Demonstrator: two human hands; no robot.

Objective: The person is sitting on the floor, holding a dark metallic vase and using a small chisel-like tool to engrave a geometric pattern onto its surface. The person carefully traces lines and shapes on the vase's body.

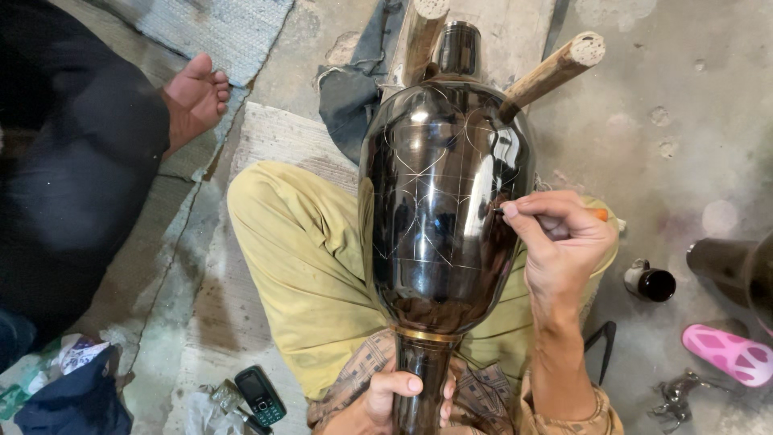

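Note:
A large glossy black vase [439, 201] with thin scratched line patterns lies across my lap, its far end resting between two wooden sticks [555, 71]. My left hand [394, 399] grips the vase's narrow neck below a brass ring, near the bottom edge. My right hand [560, 242] pinches a thin engraving tool [503, 212] with an orange handle end, its tip touching the vase's right side.
Another person in dark clothes sits at the left, one bare foot [196, 93] on a mat. A mobile phone [260, 395] lies on the concrete floor. A small dark cup [651, 283], a pink sandal [729, 353] and another dark vessel [737, 270] are at the right.

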